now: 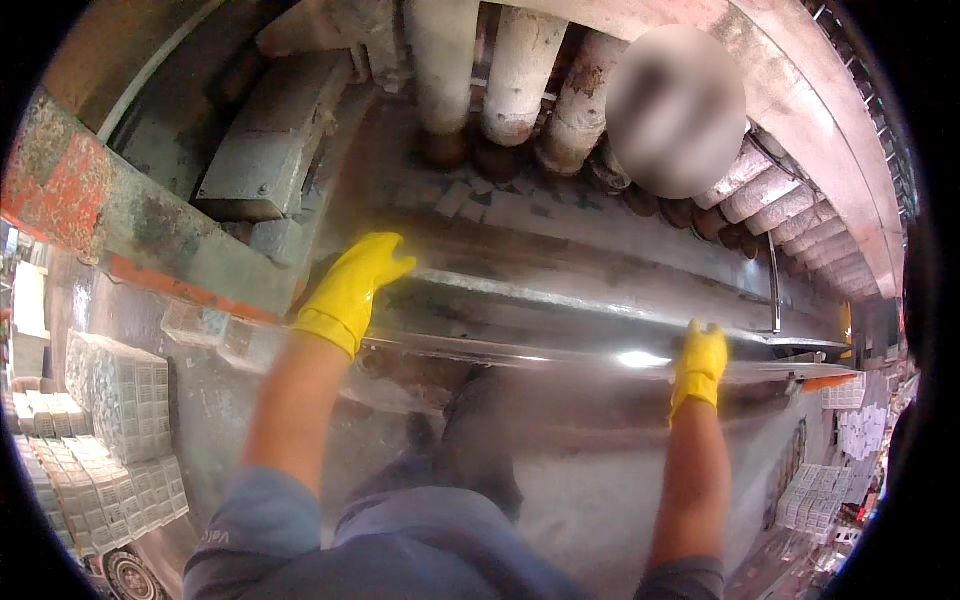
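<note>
Head view: a long metal rail (560, 300) runs across the machine front. Two yellow-gloved hands rest on it, the left hand (355, 285) with fingers flat and spread, the right hand (700, 360) with fingers curled over its edge. Three pale rollers (520, 75) hang above; stacked grey trays (120, 400) stand left.

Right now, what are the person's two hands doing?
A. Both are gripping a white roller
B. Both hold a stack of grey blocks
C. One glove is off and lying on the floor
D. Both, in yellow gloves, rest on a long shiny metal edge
D: the left hand and right hand, both yellow-gloved, lie on the long metal edge, well below the white rollers.
</note>
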`<act>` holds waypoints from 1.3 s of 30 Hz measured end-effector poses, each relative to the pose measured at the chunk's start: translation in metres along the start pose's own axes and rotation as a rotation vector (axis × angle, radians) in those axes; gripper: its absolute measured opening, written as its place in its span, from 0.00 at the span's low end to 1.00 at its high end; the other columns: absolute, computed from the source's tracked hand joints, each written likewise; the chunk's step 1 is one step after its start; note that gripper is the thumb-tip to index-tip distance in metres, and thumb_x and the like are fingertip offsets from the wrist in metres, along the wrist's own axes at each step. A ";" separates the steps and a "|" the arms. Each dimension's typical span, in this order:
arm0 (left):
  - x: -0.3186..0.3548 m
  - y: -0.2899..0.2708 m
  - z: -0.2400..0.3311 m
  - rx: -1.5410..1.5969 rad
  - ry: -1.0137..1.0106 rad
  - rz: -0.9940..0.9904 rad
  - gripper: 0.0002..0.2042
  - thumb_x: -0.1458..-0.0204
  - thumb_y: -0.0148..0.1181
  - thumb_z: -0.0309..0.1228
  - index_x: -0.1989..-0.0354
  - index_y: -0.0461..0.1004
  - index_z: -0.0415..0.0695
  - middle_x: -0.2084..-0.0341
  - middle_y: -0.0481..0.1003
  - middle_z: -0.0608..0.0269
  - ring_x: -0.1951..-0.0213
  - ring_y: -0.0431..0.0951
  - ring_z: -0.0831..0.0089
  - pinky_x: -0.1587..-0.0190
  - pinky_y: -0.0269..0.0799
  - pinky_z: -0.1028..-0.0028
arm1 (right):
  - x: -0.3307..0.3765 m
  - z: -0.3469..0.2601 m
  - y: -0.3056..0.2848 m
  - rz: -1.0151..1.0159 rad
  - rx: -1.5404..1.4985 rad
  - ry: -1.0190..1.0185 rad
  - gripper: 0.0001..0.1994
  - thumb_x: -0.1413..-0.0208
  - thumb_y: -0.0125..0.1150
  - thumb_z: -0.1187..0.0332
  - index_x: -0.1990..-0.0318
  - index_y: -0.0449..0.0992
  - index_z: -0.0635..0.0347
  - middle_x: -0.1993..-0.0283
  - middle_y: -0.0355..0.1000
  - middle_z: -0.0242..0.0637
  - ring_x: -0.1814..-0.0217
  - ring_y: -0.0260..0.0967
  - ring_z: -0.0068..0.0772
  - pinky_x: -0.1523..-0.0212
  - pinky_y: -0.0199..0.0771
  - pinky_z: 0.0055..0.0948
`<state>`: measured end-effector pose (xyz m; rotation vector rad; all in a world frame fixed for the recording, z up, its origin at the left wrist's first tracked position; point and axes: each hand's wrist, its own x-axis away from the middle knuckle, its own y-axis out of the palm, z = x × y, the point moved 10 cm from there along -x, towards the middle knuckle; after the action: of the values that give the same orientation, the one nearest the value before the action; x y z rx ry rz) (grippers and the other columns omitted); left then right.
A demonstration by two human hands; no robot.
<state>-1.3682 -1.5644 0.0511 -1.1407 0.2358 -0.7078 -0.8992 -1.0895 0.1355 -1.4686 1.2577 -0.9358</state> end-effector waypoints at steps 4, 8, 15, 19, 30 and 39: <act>-0.021 -0.005 0.005 0.006 -0.011 -0.052 0.32 0.48 0.65 0.51 0.38 0.74 0.42 0.40 0.74 0.42 0.36 0.70 0.46 0.33 0.65 0.55 | -0.014 -0.008 0.011 -0.064 -0.171 0.067 0.31 0.39 0.62 0.49 0.35 0.72 0.63 0.41 0.76 0.54 0.40 0.76 0.54 0.42 0.74 0.45; -0.034 -0.012 0.006 -0.009 -0.066 -0.116 0.33 0.47 0.65 0.52 0.37 0.73 0.43 0.38 0.72 0.42 0.35 0.69 0.46 0.33 0.64 0.56 | -0.013 -0.040 0.000 -0.006 -0.075 -0.006 0.31 0.39 0.62 0.48 0.36 0.73 0.63 0.42 0.77 0.53 0.41 0.76 0.54 0.42 0.74 0.46; -0.057 -0.027 0.015 -0.024 -0.111 -0.155 0.34 0.46 0.64 0.52 0.35 0.72 0.44 0.37 0.71 0.43 0.34 0.69 0.47 0.32 0.64 0.57 | -0.056 -0.037 0.019 0.005 0.003 -0.026 0.31 0.40 0.61 0.47 0.39 0.75 0.63 0.43 0.78 0.52 0.42 0.76 0.55 0.42 0.74 0.47; -0.076 -0.020 0.005 -0.012 -0.047 -0.084 0.34 0.46 0.65 0.52 0.35 0.72 0.43 0.36 0.71 0.43 0.34 0.69 0.48 0.32 0.64 0.58 | -0.059 -0.053 0.016 0.011 -0.008 0.008 0.31 0.41 0.61 0.45 0.40 0.76 0.62 0.44 0.78 0.51 0.42 0.76 0.55 0.43 0.74 0.48; -0.106 -0.030 0.009 -0.018 -0.052 -0.094 0.34 0.47 0.66 0.52 0.36 0.73 0.43 0.38 0.72 0.42 0.35 0.71 0.48 0.32 0.65 0.58 | -0.095 -0.059 0.040 0.120 0.185 -0.246 0.31 0.42 0.60 0.45 0.40 0.77 0.60 0.44 0.78 0.52 0.41 0.75 0.56 0.42 0.73 0.49; -0.120 -0.035 0.010 0.011 -0.054 -0.109 0.34 0.47 0.67 0.51 0.36 0.72 0.43 0.38 0.72 0.42 0.36 0.71 0.47 0.33 0.66 0.58 | -0.107 -0.068 0.044 0.115 0.146 -0.207 0.30 0.42 0.62 0.46 0.41 0.77 0.61 0.42 0.77 0.52 0.41 0.75 0.57 0.41 0.72 0.49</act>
<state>-1.4679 -1.4905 0.0649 -1.1667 0.1245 -0.7725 -0.9936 -0.9967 0.1131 -1.3277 1.0877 -0.7619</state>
